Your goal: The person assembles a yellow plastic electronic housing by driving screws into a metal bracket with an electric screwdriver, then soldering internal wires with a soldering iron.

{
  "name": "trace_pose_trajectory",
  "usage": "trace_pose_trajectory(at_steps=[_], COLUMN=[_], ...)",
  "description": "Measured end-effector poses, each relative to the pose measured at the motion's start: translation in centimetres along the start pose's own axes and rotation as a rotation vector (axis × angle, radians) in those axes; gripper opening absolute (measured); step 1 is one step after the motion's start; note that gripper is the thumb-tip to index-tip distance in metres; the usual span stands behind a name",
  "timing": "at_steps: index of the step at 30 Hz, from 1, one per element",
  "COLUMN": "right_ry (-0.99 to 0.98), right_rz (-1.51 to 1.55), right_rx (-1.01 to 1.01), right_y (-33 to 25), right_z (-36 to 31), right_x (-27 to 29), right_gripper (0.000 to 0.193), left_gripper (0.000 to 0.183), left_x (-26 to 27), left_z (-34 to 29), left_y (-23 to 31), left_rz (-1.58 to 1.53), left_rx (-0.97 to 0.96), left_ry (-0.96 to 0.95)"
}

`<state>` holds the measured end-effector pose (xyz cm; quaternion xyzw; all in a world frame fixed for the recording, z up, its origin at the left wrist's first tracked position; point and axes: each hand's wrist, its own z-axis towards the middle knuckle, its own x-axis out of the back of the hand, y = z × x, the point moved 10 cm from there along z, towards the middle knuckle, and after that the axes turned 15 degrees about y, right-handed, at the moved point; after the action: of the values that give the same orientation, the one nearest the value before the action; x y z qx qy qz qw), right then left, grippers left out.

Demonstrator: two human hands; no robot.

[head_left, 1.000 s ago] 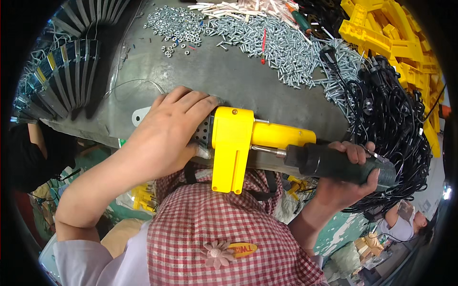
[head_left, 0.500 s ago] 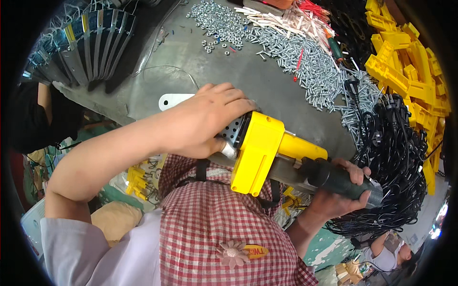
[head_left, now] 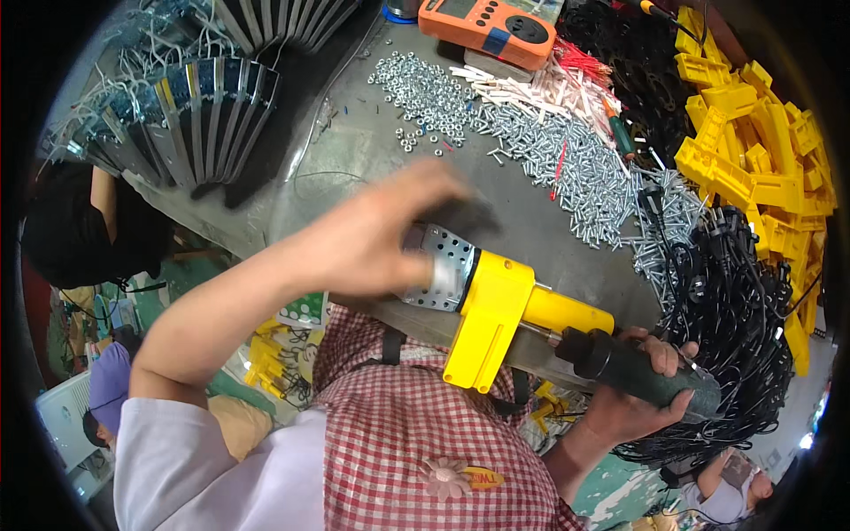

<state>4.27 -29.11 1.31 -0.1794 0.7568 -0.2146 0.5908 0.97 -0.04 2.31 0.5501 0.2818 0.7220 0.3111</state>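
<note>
My right hand (head_left: 651, 376) is wrapped round a dark power screwdriver (head_left: 637, 358). Its thin bit reaches the side of a yellow plastic housing (head_left: 491, 319) with a handle-like arm. Joined to the housing's far-left end is a perforated metal sleeve (head_left: 452, 252). My left hand (head_left: 390, 230) is smeared by motion over this sleeve. A whitish wrap shows at its thumb, which overlaps the metal; whether the fingers grip anything cannot be made out. A dark blurred patch lies just beyond those fingers.
Heaps of nuts (head_left: 421, 93) and screws (head_left: 575, 168) cover the far worktop (head_left: 354, 146). Behind stands an orange meter (head_left: 496, 31). Yellow housings (head_left: 753, 150) and black cords (head_left: 735, 327) are piled at right; metal strips (head_left: 195, 124) fan out at left. Other people are nearby.
My left hand has loosened from its clasp round the sleeve and is moving. The pale plate with a hole no longer shows. The whole view has shifted, bringing the orange meter more into sight.
</note>
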Motion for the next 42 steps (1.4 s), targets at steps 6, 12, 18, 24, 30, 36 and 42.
trace_pose_trajectory(at_steps=[6, 12, 18, 24, 30, 36, 42], right_ry=[-0.048, -0.018, 0.011, 0.005, 0.029, 0.042, 0.075], right_rz=[0.001, -0.015, 0.0, 0.024, 0.023, 0.016, 0.012], right_rx=[-0.012, 0.015, 0.046, 0.021, 0.013, 0.034, 0.063], right_y=[-0.1, 0.0, -0.4, -0.2, -0.1, -0.1, 0.0], right_z=[-0.3, 0.0, -0.2, -0.1, 0.1, 0.1, -0.2], right_x=[-0.3, -0.3, 0.1, 0.0, 0.4, 0.5, 0.9], right_gripper=[0.045, 0.047, 0.047, 0.043, 0.04, 0.039, 0.036], left_gripper=[0.026, 0.021, 0.017, 0.019, 0.019, 0.019, 0.018], left_x=[3.5, 1.5, 1.3, -0.8, -0.5, -0.4, -0.5], left_z=[2.1, 2.6, -1.2, -5.2, -5.4, -5.3, -5.5], left_y=[-4.8, -1.8, 0.9, 0.3, 0.0, 0.3, 0.1], left_rz=[0.567, 0.693, 0.122, -0.062, -0.099, -0.12, -0.157], left_rx=[0.061, -0.324, -0.024, 0.018, 0.031, 0.008, 0.011], left_ry=[0.286, 0.162, 0.085, 0.169, 0.276, 0.291, 0.302])
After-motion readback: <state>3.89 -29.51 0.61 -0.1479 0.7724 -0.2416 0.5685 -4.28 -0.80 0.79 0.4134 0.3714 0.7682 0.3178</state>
